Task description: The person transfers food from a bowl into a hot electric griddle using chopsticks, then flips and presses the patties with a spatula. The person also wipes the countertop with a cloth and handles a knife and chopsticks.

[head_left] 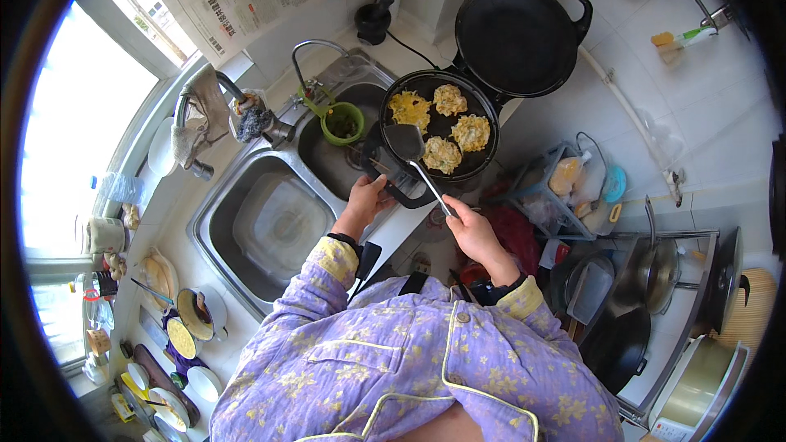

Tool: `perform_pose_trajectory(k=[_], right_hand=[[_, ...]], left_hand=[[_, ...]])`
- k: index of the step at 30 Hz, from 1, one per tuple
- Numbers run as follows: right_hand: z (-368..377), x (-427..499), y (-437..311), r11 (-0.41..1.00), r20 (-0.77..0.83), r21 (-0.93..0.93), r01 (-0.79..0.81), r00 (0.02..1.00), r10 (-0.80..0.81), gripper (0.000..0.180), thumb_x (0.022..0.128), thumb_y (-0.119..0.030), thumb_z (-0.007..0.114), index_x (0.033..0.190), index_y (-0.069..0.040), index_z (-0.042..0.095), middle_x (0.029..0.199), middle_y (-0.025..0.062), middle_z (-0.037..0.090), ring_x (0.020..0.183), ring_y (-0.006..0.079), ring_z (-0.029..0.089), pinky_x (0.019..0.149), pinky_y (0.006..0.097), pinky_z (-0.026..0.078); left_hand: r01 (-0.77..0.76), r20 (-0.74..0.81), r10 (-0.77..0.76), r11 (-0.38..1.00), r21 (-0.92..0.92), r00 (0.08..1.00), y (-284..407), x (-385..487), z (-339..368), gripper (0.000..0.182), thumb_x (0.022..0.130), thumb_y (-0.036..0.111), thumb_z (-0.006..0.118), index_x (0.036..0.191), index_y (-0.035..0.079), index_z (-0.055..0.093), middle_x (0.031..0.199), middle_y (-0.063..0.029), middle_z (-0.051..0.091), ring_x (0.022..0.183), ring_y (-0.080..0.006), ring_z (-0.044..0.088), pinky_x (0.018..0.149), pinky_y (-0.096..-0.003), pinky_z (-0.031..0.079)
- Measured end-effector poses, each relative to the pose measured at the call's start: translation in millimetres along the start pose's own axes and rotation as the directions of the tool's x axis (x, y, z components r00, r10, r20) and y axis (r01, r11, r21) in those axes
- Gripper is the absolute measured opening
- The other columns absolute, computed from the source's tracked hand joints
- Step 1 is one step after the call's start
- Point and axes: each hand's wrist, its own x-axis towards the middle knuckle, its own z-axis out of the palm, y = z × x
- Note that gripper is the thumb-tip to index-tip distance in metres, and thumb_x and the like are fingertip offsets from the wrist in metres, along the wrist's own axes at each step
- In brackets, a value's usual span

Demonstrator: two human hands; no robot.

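Note:
An electric griddle pan (470,173) lies with its round black lid (516,37) raised behind it. Several egg patties (471,133) are on its cooking surface, one flatter and yellower at the left. My right hand (479,236) grips the metal handle of a spatula (405,142), whose dark blade is over the griddle's near left part, beside a patty. My left hand (366,199) is at the griddle's black front handle (408,196), with thumb and fingers closed around its left side.
Left of the griddle is a double steel sink (202,227) with a green strainer (342,124) and taps. Bowls and an enamel pot (212,313) stand on the left counter. At right are a plastic basket (568,221) and a rack with a wok (620,337). A cord runs behind the griddle.

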Motion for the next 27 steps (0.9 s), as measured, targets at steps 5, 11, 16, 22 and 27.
perform_pose_trajectory(k=[5,11,16,22,27], right_hand=[[2.3,-5.0,1.9,0.989,-0.079,0.044,0.143,0.987,-0.140,0.042,0.094,-0.019,0.055,0.136,-0.011,0.052,0.102,0.0190,0.069,0.085,0.0310,0.068,0.075,0.0369,0.051],[-6.3,17.8,8.3,0.983,-0.189,-0.001,0.183,0.965,-0.180,0.040,0.095,-0.019,0.053,0.133,-0.010,0.053,0.107,0.0199,0.067,0.090,0.0362,0.067,0.076,0.0407,0.052],[-4.7,43.7,7.5,0.993,-0.144,-0.047,0.111,0.983,-0.117,0.041,0.094,-0.022,0.053,0.133,-0.012,0.054,0.106,0.0198,0.068,0.094,0.0396,0.065,0.080,0.0436,0.051],[-7.9,56.1,-12.6,0.991,-0.153,-0.115,0.067,0.985,-0.085,0.038,0.093,-0.022,0.053,0.130,-0.013,0.056,0.099,0.0204,0.068,0.092,0.0410,0.064,0.081,0.0468,0.051],[-27.5,47.4,-25.3,0.967,-0.170,-0.244,0.070,0.979,-0.114,0.038,0.093,-0.023,0.053,0.129,-0.012,0.056,0.097,0.0215,0.068,0.091,0.0409,0.064,0.080,0.0482,0.050]], left_hand=[[0.009,0.010,-0.009,1.000,0.025,1.000,-1.3,-0.8,-0.7,0.022,0.099,0.024,0.056,0.115,0.010,0.050,0.106,-0.0048,0.066,0.091,-0.0214,0.068,0.079,-0.0403,0.056],[-0.006,0.021,0.006,1.000,-0.008,1.000,0.2,-0.4,-0.5,0.021,0.098,0.023,0.057,0.113,0.010,0.049,0.103,-0.0046,0.067,0.086,-0.0204,0.068,0.075,-0.0390,0.057],[-0.003,0.003,0.003,1.000,0.005,1.000,2.1,1.0,-0.9,0.021,0.098,0.023,0.058,0.111,0.010,0.049,0.101,-0.0049,0.066,0.083,-0.0199,0.068,0.072,-0.0376,0.057],[-0.006,-0.015,0.006,1.000,0.028,1.000,2.4,-1.5,0.0,0.022,0.097,0.023,0.058,0.111,0.010,0.049,0.102,-0.0057,0.066,0.085,-0.0203,0.068,0.074,-0.0392,0.056],[0.003,0.010,-0.003,1.000,-0.005,1.000,-1.2,4.7,-4.6,0.022,0.097,0.024,0.058,0.112,0.010,0.050,0.103,-0.0052,0.066,0.086,-0.0205,0.068,0.075,-0.0398,0.056]])
